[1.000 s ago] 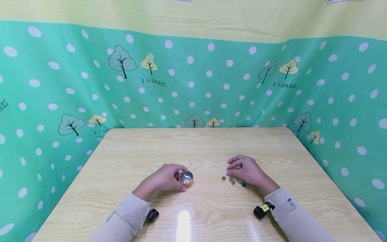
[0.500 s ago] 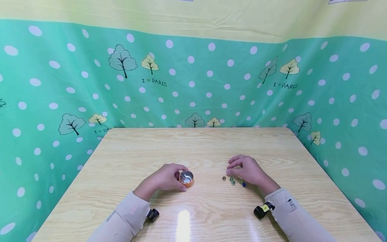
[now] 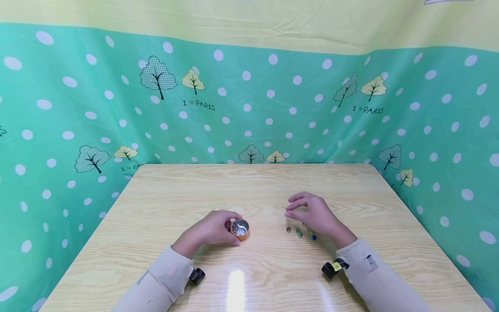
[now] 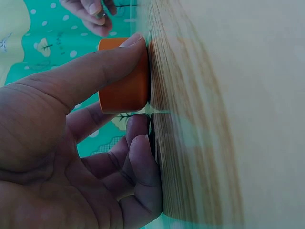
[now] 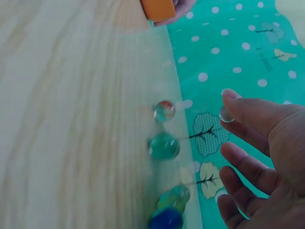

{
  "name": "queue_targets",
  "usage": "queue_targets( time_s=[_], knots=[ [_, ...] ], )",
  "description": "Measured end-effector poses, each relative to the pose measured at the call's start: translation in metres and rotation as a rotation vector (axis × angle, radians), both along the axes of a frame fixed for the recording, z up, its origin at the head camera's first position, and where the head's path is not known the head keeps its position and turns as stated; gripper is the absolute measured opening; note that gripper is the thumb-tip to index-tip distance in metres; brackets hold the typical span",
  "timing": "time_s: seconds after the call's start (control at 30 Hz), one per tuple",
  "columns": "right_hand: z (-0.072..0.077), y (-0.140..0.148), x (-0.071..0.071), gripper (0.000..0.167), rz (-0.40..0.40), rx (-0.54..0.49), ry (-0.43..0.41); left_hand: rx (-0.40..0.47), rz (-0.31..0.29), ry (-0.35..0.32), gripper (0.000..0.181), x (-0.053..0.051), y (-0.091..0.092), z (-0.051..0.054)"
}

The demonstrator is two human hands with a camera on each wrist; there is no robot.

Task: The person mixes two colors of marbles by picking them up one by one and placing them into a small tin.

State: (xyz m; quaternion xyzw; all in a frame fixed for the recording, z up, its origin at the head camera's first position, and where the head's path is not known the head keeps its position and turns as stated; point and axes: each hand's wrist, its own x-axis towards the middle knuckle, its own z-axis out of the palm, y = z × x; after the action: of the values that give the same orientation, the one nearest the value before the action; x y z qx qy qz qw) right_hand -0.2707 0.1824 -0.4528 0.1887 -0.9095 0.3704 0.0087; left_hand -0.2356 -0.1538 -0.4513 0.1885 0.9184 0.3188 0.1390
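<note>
An orange cup (image 3: 240,230) with a silvery inside stands upright on the table, small marbles visible in it. My left hand (image 3: 213,227) holds it from the left, the thumb against the orange wall (image 4: 123,90) in the left wrist view. Above the table, my right hand (image 3: 316,215) pinches a clear marble (image 5: 226,114) between thumb and index finger, the other fingers loosely bent. Below that hand several glass marbles lie on the wood: a reddish-clear one (image 5: 164,110), a green one (image 5: 164,146), yellow-green ones and a blue one (image 5: 166,219).
The light wooden table (image 3: 249,186) reaches back to a green dotted curtain (image 3: 249,95) with tree prints, which also hangs at both sides. A dark camera is strapped at each wrist.
My right hand has risen from the marbles and moved slightly left and away, a marble in its fingers; another marble beneath it has come into view. My left hand and the cup have stayed put.
</note>
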Motion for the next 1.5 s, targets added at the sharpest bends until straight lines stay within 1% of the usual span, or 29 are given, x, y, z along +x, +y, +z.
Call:
queue_targets(
  time_s=[0.2,0.43,0.67,0.9,1.13,1.5],
  knots=[
    [0.005,-0.018,-0.002,0.010,0.035,-0.020,0.016,0.006,0.001,-0.004,0.067,0.001,-0.001,-0.001],
    [0.009,-0.038,-0.003,0.011,0.063,-0.012,0.048,-0.001,0.003,-0.015,0.066,0.001,-0.001,-0.001],
    [0.013,-0.056,-0.005,0.009,0.071,-0.030,0.032,0.008,0.003,-0.024,0.065,0.000,0.000,0.001],
    [0.013,-0.065,-0.005,0.008,0.076,-0.024,0.027,-0.003,-0.006,-0.013,0.064,-0.001,-0.001,0.000],
    [0.015,-0.074,-0.004,0.009,0.107,-0.039,0.040,-0.013,-0.011,-0.015,0.064,-0.001,-0.002,-0.001],
    [0.014,-0.090,-0.004,0.013,0.154,-0.044,0.059,-0.002,-0.031,0.003,0.060,-0.002,-0.002,0.000]
  ],
)
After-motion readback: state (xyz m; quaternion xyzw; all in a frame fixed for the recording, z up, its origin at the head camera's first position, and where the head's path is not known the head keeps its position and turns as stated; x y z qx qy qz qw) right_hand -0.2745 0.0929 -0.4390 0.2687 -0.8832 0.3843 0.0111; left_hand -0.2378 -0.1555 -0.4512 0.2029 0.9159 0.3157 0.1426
